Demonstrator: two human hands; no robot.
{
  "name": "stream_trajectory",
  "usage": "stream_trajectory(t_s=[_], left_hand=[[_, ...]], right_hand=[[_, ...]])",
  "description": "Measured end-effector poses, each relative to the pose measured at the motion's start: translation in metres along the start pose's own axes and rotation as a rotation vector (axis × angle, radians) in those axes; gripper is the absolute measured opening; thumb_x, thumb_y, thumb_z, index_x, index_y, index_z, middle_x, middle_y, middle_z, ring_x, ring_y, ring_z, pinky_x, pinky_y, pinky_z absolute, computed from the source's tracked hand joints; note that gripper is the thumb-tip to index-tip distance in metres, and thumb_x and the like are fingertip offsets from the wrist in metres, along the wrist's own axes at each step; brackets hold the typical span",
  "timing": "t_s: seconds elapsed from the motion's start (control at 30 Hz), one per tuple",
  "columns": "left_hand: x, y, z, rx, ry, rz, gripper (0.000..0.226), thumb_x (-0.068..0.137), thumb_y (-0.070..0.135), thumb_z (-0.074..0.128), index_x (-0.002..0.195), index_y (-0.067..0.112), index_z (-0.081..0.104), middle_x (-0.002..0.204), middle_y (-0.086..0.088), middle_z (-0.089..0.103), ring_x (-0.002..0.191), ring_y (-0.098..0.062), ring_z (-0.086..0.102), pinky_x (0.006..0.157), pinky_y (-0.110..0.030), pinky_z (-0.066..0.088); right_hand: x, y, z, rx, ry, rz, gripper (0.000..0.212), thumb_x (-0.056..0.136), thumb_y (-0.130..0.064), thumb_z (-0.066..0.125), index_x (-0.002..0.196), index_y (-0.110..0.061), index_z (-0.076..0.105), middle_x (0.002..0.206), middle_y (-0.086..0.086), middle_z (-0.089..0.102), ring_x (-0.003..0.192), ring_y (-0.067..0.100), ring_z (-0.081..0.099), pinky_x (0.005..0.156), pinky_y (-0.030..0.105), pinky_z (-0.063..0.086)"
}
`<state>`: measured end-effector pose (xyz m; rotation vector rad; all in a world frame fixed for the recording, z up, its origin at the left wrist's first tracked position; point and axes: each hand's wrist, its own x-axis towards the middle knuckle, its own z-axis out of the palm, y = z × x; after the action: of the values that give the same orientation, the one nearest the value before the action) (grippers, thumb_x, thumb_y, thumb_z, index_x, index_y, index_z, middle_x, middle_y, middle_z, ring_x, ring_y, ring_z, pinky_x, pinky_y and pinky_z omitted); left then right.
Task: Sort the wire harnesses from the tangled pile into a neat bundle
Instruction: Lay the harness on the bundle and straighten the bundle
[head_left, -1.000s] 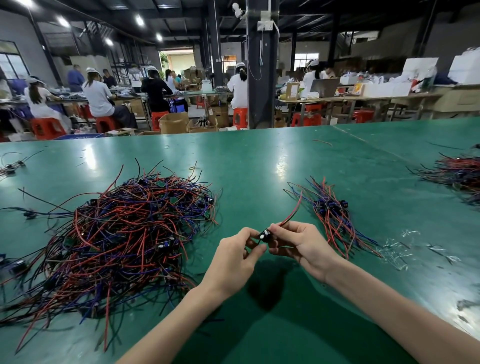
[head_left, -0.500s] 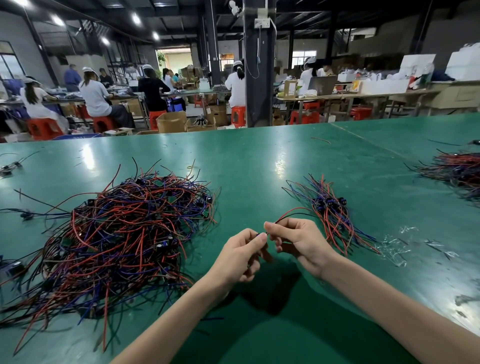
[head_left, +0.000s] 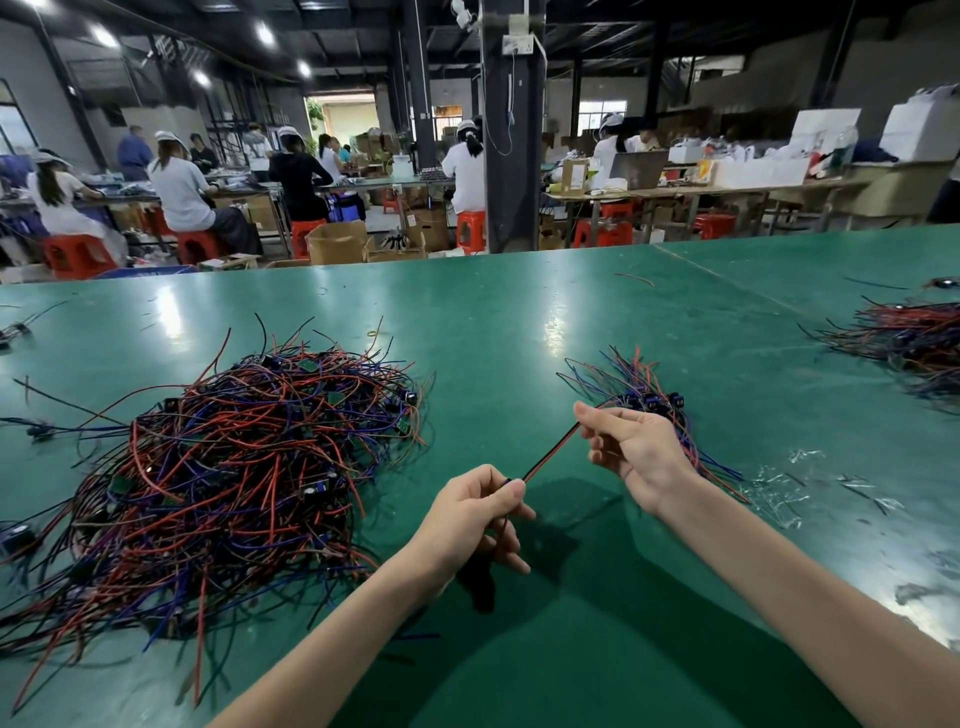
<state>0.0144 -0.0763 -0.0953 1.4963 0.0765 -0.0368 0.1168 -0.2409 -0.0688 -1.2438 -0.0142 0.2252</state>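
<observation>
Head view: the left hand (head_left: 478, 512) pinches a red-and-black harness (head_left: 553, 452) between thumb and forefinger, with the remaining fingers curled. The right hand (head_left: 636, 449) pinches the same harness farther along. The harness runs taut and straight between both hands, raised above the green table (head_left: 519, 322). The tangled pile (head_left: 234, 467) lies on the table left of the left hand, apart from it. The bundle (head_left: 649, 387) lies just behind the right hand, its wires roughly parallel and its dark connectors grouped together. A second heap (head_left: 909, 338) lies at the right edge, well apart. Clear plastic scraps (head_left: 779, 478) lie right of the right forearm.
</observation>
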Motion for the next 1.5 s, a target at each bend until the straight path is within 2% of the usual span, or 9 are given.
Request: stream_trajectory(t_s=[0.33, 0.57, 0.77, 0.87, 1.07, 1.13, 1.2, 1.3, 1.5], left_hand=[[0.002, -0.001, 0.000, -0.019, 0.000, -0.068, 0.021, 0.094, 0.008, 0.054, 0.074, 0.004, 0.049, 0.078, -0.010, 0.070, 0.040, -0.009, 0.036, 0.032, -0.015, 0.025], [0.002, 0.003, 0.005, -0.014, 0.037, -0.073, 0.023, 0.094, 0.023, 0.056, 0.091, 0.003, 0.065, 0.074, -0.009, 0.068, 0.033, -0.006, 0.033, 0.031, -0.012, 0.022], [0.000, 0.004, 0.008, 0.076, 0.005, -0.087, 0.015, 0.090, 0.007, 0.054, 0.076, 0.010, 0.060, 0.068, -0.005, 0.069, 0.033, -0.008, 0.041, 0.031, -0.013, 0.029], [-0.001, 0.005, 0.009, 0.112, -0.012, -0.099, 0.017, 0.087, 0.006, 0.055, 0.072, 0.010, 0.059, 0.065, -0.005, 0.068, 0.036, -0.009, 0.046, 0.034, -0.015, 0.033], [0.001, 0.005, 0.009, 0.169, 0.045, -0.109, 0.021, 0.083, 0.004, 0.055, 0.064, 0.012, 0.054, 0.053, -0.003, 0.060, 0.034, -0.010, 0.044, 0.033, -0.014, 0.030], [0.001, 0.005, 0.009, 0.171, 0.049, -0.111, 0.020, 0.082, 0.003, 0.054, 0.064, 0.011, 0.055, 0.052, -0.002, 0.061, 0.033, -0.009, 0.040, 0.031, -0.013, 0.027], [0.000, 0.005, 0.010, 0.145, 0.049, -0.110, 0.019, 0.082, 0.003, 0.054, 0.064, 0.010, 0.057, 0.055, -0.005, 0.063, 0.032, -0.009, 0.035, 0.031, -0.012, 0.023], [0.000, 0.006, 0.011, 0.134, 0.041, -0.105, 0.019, 0.081, 0.003, 0.054, 0.064, 0.010, 0.058, 0.057, -0.006, 0.064, 0.030, -0.008, 0.033, 0.031, -0.011, 0.021], [-0.002, 0.007, 0.011, 0.136, 0.015, -0.091, 0.022, 0.083, 0.004, 0.054, 0.063, 0.011, 0.059, 0.059, -0.007, 0.065, 0.031, -0.009, 0.033, 0.031, -0.012, 0.022]], right_hand=[[0.012, -0.004, -0.012, -0.213, 0.082, -0.246, 0.018, 0.078, -0.010, 0.075, 0.070, -0.002, 0.061, 0.060, 0.005, 0.059, 0.046, 0.008, 0.051, 0.047, 0.018, 0.049], [0.019, -0.001, -0.015, -0.193, 0.078, -0.300, 0.019, 0.077, -0.009, 0.076, 0.066, -0.005, 0.061, 0.052, -0.001, 0.060, 0.043, 0.007, 0.051, 0.046, 0.017, 0.048], [0.022, 0.004, -0.017, -0.329, 0.053, -0.404, 0.024, 0.075, -0.014, 0.078, 0.059, -0.011, 0.061, 0.051, -0.001, 0.058, 0.046, 0.008, 0.051, 0.047, 0.020, 0.047], [0.023, 0.009, -0.019, -0.587, 0.075, -0.567, 0.027, 0.075, -0.017, 0.079, 0.057, -0.015, 0.060, 0.050, -0.006, 0.054, 0.047, 0.008, 0.047, 0.049, 0.020, 0.045], [0.022, 0.015, -0.020, -1.153, 0.012, -1.175, 0.022, 0.074, -0.008, 0.079, 0.064, -0.004, 0.060, 0.063, 0.003, 0.057, 0.058, 0.021, 0.051, 0.057, 0.031, 0.045], [0.022, 0.013, -0.019, -1.049, 0.077, -1.100, 0.023, 0.074, -0.011, 0.079, 0.061, -0.008, 0.061, 0.059, -0.002, 0.057, 0.055, 0.013, 0.050, 0.057, 0.023, 0.043], [0.020, 0.007, -0.017, -0.751, 0.112, -0.793, 0.025, 0.075, -0.017, 0.079, 0.058, -0.012, 0.062, 0.051, -0.007, 0.056, 0.048, 0.005, 0.047, 0.052, 0.014, 0.041], [0.018, -0.001, -0.015, -0.330, 0.070, -0.349, 0.028, 0.077, -0.015, 0.077, 0.056, -0.008, 0.059, 0.048, 0.001, 0.056, 0.041, 0.010, 0.045, 0.040, 0.020, 0.041], [0.015, -0.009, -0.012, -0.015, 0.033, 0.084, 0.022, 0.082, -0.010, 0.068, 0.064, -0.006, 0.057, 0.046, 0.000, 0.050, 0.035, 0.007, 0.039, 0.034, 0.017, 0.035]])
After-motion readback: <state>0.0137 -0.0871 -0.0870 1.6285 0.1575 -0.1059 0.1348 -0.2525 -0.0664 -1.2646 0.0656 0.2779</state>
